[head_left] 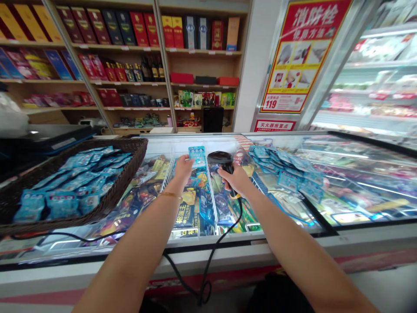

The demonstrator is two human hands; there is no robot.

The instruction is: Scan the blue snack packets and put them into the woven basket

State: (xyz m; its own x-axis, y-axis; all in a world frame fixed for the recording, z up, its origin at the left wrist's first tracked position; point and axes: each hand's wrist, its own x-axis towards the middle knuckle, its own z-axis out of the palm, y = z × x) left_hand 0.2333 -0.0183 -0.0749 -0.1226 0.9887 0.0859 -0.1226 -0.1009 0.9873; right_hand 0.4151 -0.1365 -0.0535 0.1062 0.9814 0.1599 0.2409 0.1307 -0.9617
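My left hand (184, 168) pinches a small light-blue packet (197, 156) by its left edge, holding it up over the freezer. A black handheld barcode scanner (221, 158) is in my right hand (235, 178), its head to the left and towards the packet. From the scanner's handle a black cable (224, 237) hangs down over the freezer's front edge and loops below it. More blue packets lie in a brown wicker basket (138, 161) at the left. A pile of similar blue packets (283, 163) rests on the freezer's glass at the right.
Under my hands is a chest freezer (257, 250) with white wire dividers (211, 195) and bagged frozen goods (187, 208). Shelves (202, 52) with boxes and bottles stand behind it. A lit display cooler (368, 87) is at the far right.
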